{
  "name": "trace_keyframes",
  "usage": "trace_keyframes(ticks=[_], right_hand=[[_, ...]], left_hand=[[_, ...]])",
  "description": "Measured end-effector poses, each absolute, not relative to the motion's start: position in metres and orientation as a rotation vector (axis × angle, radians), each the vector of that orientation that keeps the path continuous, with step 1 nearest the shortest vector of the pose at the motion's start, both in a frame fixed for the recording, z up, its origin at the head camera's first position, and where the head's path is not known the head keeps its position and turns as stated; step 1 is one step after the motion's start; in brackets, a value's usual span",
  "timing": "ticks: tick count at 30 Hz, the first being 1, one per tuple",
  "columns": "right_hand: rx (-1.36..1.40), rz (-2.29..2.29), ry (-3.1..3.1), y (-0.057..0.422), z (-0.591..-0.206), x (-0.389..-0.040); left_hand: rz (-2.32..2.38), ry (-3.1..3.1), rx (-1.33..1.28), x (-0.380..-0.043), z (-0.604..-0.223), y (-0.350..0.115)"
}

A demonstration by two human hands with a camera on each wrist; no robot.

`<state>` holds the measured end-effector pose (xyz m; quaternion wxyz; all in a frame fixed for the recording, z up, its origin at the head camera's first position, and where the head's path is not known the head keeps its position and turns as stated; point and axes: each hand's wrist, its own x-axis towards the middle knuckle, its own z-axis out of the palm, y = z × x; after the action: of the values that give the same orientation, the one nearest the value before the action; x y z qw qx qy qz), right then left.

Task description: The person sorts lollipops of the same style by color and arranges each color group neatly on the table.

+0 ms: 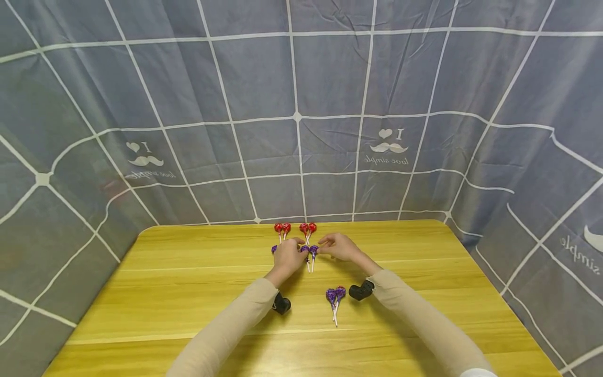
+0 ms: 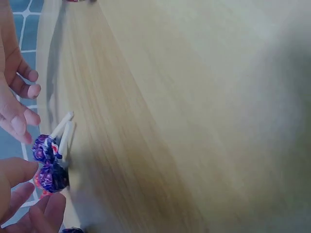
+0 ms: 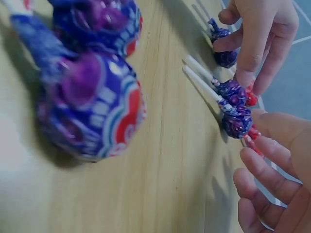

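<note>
Two purple-wrapped lollipops (image 1: pixel 313 250) lie side by side at the back middle of the table, white sticks toward the front. My left hand (image 1: pixel 288 257) is at their left, a fingertip against the left lollipop's head (image 3: pixel 232 92). On the other side is my right hand (image 1: pixel 340 247), its thumb at the right lollipop's head (image 3: pixel 237 124) and its other fingers loosely bent. Whether that thumb touches is hard to tell. Neither hand curls round a stick. Another purple lollipop (image 1: pixel 274 250) shows partly behind my left hand, which hides the rest there.
Two pairs of red lollipops, a left pair (image 1: pixel 282 228) and a right pair (image 1: pixel 308 228), lie along the table's back edge. Nearer me, two purple lollipops (image 1: pixel 335 295) lie with sticks crossed. A grey checked curtain (image 1: pixel 264 157) hangs round the wooden table (image 1: pixel 188 293).
</note>
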<state>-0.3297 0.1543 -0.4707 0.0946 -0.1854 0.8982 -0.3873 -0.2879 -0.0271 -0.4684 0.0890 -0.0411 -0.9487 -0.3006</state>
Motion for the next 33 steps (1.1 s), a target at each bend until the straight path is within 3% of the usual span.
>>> trace_keyframes(ticks=[33], right_hand=[[-0.478, -1.277, 2.693, 0.213, -0.479, -0.254]], left_hand=[[-1.331, -2.785, -0.389, -0.228, -0.475, -0.029]])
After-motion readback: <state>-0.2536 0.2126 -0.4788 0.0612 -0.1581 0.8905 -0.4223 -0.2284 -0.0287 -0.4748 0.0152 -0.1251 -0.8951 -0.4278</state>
